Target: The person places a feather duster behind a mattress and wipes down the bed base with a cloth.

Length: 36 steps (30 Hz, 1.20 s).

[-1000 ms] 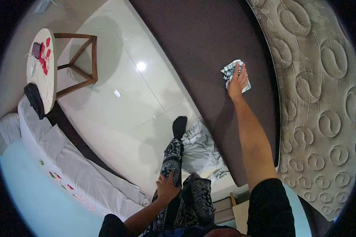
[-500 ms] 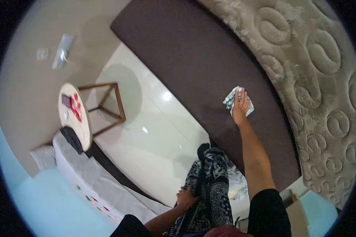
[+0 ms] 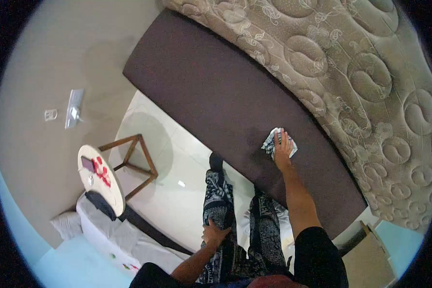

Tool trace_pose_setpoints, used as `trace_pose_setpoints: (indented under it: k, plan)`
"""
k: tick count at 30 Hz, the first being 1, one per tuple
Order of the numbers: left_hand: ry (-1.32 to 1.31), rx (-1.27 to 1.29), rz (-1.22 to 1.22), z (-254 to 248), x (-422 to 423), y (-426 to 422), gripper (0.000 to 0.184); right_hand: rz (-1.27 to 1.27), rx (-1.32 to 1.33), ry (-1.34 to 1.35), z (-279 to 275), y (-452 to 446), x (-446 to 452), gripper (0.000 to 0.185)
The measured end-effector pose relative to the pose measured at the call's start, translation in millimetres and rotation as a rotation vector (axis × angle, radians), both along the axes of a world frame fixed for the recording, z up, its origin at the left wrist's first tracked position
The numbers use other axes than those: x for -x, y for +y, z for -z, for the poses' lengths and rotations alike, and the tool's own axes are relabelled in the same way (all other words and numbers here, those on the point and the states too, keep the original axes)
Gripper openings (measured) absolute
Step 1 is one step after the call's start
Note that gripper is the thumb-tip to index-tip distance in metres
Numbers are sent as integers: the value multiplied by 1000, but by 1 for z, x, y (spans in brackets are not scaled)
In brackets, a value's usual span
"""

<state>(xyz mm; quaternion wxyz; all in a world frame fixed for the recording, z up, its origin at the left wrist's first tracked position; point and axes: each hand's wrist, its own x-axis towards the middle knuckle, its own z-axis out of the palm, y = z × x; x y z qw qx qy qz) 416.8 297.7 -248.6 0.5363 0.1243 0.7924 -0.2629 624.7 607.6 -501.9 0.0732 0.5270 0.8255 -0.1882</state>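
My right hand presses a crumpled white and dark patterned cloth against a long brown fabric bed base. Its fingers stretch over the cloth and keep hold of it. A faint darker patch shows on the fabric just left of the cloth. My left hand rests on my leg near the knee, over black and white patterned trousers. Its fingers lie apart on the trouser fabric, with no object visible in them.
A quilted beige mattress stands along the base's far side. At left, a small round-topped table with wooden legs carries a phone-like object and red bits. Below it lies a bed with grey-white bedding. Pale floor tiles run between.
The camera view has shifted, and more of the mattress shows. My right hand and the cloth have moved a little over the base. My legs are now farther apart; my left hand stays on one.
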Motion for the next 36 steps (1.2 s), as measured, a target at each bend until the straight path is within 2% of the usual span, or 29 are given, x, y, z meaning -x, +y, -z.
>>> trace_pose_setpoints:
  k: [2, 3, 6, 8, 9, 11, 13, 14, 16, 18, 19, 21, 22, 23, 24, 26, 28, 29, 30, 32, 33, 34, 36]
  plan:
    - [44, 16, 200, 8, 4, -3, 121, 43, -24, 43, -3, 5, -3, 111]
    - [14, 6, 170, 1, 11, -1, 117, 46, -10, 74, -5, -1, 1, 110]
    - [-15, -65, 128, 0, 50, 18, 109, 109, -85, -7, -11, 0, 13, 83]
    - [-9, -95, 140, -1, 60, 16, 106, 493, 71, 523, 53, 23, -12, 75]
    - [-10, -85, 142, -12, 66, 27, 97, 493, -134, 521, 25, 33, 4, 69]
    - [-39, -94, 231, -4, 72, 25, 91, 467, -491, 460, -34, 66, 33, 56]
    - [-35, -112, 345, 6, 78, 22, 82, 730, -490, 440, -26, 100, 45, 56]
    - [-35, -110, 357, 7, 79, 16, 82, 688, -531, 440, -5, 108, 42, 63]
    - [-26, -121, 384, 12, 85, 11, 81, 850, -468, 394, 24, 120, 67, 64]
    - [-19, -148, 412, 14, 89, 12, 77, 833, -678, 191, 53, 104, 132, 53]
    - [-13, -173, 425, 13, 90, 13, 76, 1082, -486, 766, 55, 89, 179, 48]
    - [-19, -176, 430, 8, 92, 21, 69, 938, 73, 1810, 31, 29, 264, 44]
    - [-12, -174, 430, 10, 94, 18, 68, 577, -151, 945, 57, -18, 288, 41]
    - [-5, -178, 428, 18, 95, 17, 66, 271, -106, 629, 31, -46, 306, 37]
    - [-2, -184, 423, 21, 94, 16, 65, 150, 88, 812, 11, -67, 321, 39]
    - [13, -207, 395, 8, 98, 30, 61, -106, 581, 883, -6, -84, 342, 46]
    - [54, -209, 412, 16, 95, 23, 60, 5, 515, 1062, -41, -59, 355, 44]
    - [45, -208, 387, 17, 94, 25, 60, 139, 416, 1083, -42, -35, 361, 45]
    - [36, -199, 363, 17, 95, 25, 60, 260, 304, 1079, -62, 0, 360, 49]
    - [32, -207, 331, 16, 97, 14, 59, 347, 162, 944, -69, 80, 346, 53]
    - [38, -231, 323, 19, 96, 5, 59, 310, -6, 948, -62, 121, 336, 54]
    - [43, -258, 317, 22, 96, 1, 58, 282, -160, 853, -27, 162, 324, 60]
    - [0, -212, 303, 18, 99, 5, 59, 374, -278, 674, -8, 206, 307, 64]
